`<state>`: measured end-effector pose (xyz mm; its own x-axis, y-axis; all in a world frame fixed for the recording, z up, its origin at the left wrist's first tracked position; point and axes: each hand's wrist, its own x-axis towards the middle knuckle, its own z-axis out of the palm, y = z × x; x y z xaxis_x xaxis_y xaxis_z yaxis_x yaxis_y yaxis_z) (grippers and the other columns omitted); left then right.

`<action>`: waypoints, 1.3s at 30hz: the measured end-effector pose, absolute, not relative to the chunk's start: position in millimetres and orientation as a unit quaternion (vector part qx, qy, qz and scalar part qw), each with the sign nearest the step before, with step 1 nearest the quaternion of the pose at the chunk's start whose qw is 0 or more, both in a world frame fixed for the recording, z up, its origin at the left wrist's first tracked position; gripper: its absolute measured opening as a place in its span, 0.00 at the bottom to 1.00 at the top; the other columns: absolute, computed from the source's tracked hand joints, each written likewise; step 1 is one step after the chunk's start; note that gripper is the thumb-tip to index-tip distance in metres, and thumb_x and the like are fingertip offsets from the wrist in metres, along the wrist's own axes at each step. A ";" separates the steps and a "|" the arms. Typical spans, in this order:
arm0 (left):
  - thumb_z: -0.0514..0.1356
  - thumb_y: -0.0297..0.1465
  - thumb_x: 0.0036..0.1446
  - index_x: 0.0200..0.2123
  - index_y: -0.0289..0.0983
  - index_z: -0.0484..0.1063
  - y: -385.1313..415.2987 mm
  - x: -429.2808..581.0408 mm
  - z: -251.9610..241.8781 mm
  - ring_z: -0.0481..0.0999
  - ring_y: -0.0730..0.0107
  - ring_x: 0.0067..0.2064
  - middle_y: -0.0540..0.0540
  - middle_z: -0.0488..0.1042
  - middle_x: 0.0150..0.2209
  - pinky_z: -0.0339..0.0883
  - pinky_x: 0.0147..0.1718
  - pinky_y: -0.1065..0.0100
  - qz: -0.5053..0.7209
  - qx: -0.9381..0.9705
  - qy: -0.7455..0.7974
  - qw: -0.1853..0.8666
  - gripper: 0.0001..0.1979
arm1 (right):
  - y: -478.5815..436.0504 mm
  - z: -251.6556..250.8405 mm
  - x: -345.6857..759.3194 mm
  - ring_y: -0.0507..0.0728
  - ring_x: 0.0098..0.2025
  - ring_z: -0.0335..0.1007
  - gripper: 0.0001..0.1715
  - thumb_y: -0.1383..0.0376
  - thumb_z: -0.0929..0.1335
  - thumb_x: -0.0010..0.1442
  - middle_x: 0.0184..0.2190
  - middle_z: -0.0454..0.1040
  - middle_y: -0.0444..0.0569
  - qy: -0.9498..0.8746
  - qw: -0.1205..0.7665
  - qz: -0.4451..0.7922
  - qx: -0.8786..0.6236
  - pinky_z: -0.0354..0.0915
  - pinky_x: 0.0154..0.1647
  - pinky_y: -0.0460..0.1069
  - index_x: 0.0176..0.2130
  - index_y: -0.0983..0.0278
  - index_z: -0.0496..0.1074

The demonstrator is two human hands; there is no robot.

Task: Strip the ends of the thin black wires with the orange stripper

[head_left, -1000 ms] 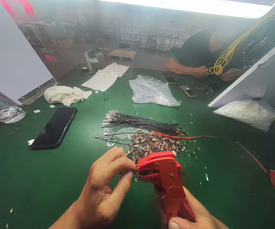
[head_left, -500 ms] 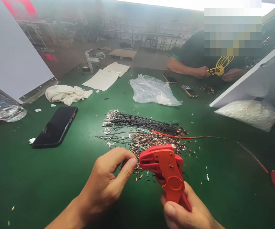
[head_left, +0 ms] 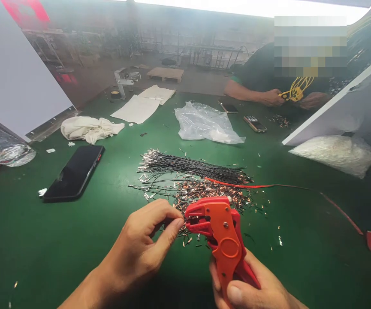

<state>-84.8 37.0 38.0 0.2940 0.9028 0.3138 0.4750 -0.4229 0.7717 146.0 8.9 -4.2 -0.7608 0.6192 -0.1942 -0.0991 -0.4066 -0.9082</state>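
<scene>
My right hand (head_left: 252,289) grips the handles of a red crimping tool (head_left: 219,234), whose jaws point left. My left hand (head_left: 143,246) pinches something small and thin at the tool's jaws; I cannot make out what it is. Just beyond the tool lies a heap of small copper-coloured metal terminals (head_left: 207,191). Behind that, a bundle of thin black wires (head_left: 191,165) lies across the green table (head_left: 43,240). A red wire (head_left: 269,186) runs from the heap off to the right.
A black phone (head_left: 73,172) lies at the left, with a white cloth (head_left: 88,128) and clear plastic bags (head_left: 206,122) further back. Another person sits across the table at the right, with hands (head_left: 270,97) on yellow wires (head_left: 296,90). A white panel (head_left: 342,103) slants at the right.
The tool has turned slightly, its jaws now opened a little, and my right hand has slid lower on the handles. My left hand stays pinched at the jaws.
</scene>
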 end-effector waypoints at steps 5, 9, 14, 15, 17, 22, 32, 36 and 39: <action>0.57 0.23 0.60 0.31 0.36 0.71 39.1 -84.0 38.2 0.65 0.80 0.25 0.54 0.68 0.24 0.58 0.22 0.78 0.389 0.761 0.451 0.259 0.07 | 3.6 -2.3 144.5 0.46 0.21 0.54 0.26 0.47 0.70 0.54 0.21 0.63 0.43 -0.453 0.260 0.803 -0.287 0.50 0.20 0.42 0.30 0.67 0.65; 0.57 0.22 0.59 0.31 0.36 0.73 39.9 -83.8 38.1 0.66 0.79 0.26 0.53 0.68 0.24 0.58 0.23 0.77 0.394 0.774 0.438 0.234 0.07 | 2.7 -2.4 145.2 0.47 0.22 0.54 0.27 0.45 0.71 0.53 0.21 0.63 0.44 -0.454 0.247 0.802 -0.300 0.50 0.21 0.43 0.28 0.67 0.65; 0.57 0.22 0.60 0.31 0.36 0.73 40.1 -85.2 37.9 0.67 0.77 0.27 0.51 0.68 0.25 0.60 0.25 0.75 0.386 0.783 0.432 0.227 0.08 | 3.5 -1.3 145.9 0.47 0.22 0.55 0.27 0.45 0.71 0.54 0.21 0.64 0.44 -0.463 0.240 0.799 -0.297 0.51 0.21 0.43 0.28 0.67 0.66; 0.57 0.22 0.60 0.31 0.36 0.73 40.2 -85.7 38.0 0.67 0.76 0.27 0.51 0.68 0.25 0.60 0.25 0.75 0.383 0.785 0.432 0.226 0.08 | 2.9 -1.2 145.9 0.47 0.22 0.55 0.27 0.46 0.71 0.53 0.21 0.64 0.44 -0.457 0.245 0.799 -0.305 0.50 0.21 0.43 0.28 0.67 0.66; 0.56 0.21 0.60 0.32 0.36 0.73 40.6 -86.4 38.2 0.67 0.75 0.27 0.51 0.68 0.25 0.61 0.26 0.74 0.381 0.788 0.429 0.223 0.08 | 1.8 -1.5 146.3 0.47 0.21 0.55 0.27 0.46 0.71 0.53 0.20 0.64 0.43 -0.447 0.254 0.793 -0.328 0.49 0.21 0.44 0.29 0.67 0.66; 0.58 0.21 0.60 0.32 0.35 0.73 41.0 -87.4 38.4 0.67 0.75 0.28 0.50 0.67 0.25 0.62 0.26 0.73 0.387 0.794 0.421 0.206 0.07 | 3.9 -4.6 148.9 0.49 0.23 0.59 0.30 0.43 0.70 0.53 0.21 0.66 0.46 -0.481 0.218 0.786 -0.321 0.53 0.23 0.44 0.29 0.68 0.67; 0.58 0.21 0.60 0.35 0.36 0.75 41.5 -89.1 35.8 0.68 0.75 0.28 0.50 0.68 0.27 0.63 0.27 0.73 0.390 0.798 0.417 0.191 0.07 | 5.0 -5.4 150.3 0.48 0.23 0.55 0.32 0.40 0.69 0.53 0.22 0.60 0.42 -0.475 0.196 0.787 -0.342 0.53 0.22 0.44 0.31 0.66 0.65; 0.58 0.21 0.59 0.34 0.36 0.75 42.3 -89.8 37.0 0.68 0.75 0.28 0.50 0.68 0.27 0.64 0.27 0.74 0.391 0.800 0.414 0.188 0.07 | 4.0 -4.2 149.8 0.48 0.22 0.54 0.32 0.39 0.68 0.52 0.22 0.59 0.41 -0.481 0.196 0.787 -0.333 0.53 0.22 0.45 0.29 0.65 0.64; 0.59 0.21 0.59 0.34 0.37 0.75 42.1 -89.9 37.6 0.68 0.75 0.28 0.50 0.68 0.26 0.64 0.27 0.74 0.389 0.802 0.412 0.187 0.07 | 0.0 -1.6 148.5 0.48 0.22 0.52 0.32 0.39 0.69 0.52 0.22 0.58 0.40 -0.445 0.208 0.793 -0.360 0.52 0.23 0.45 0.30 0.64 0.63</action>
<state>-89.9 42.1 37.6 0.3577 0.8062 0.4712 0.5150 -0.5912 0.6206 148.5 0.0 -1.6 -0.6542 0.6498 -0.3871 -0.0092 -0.5186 -0.8550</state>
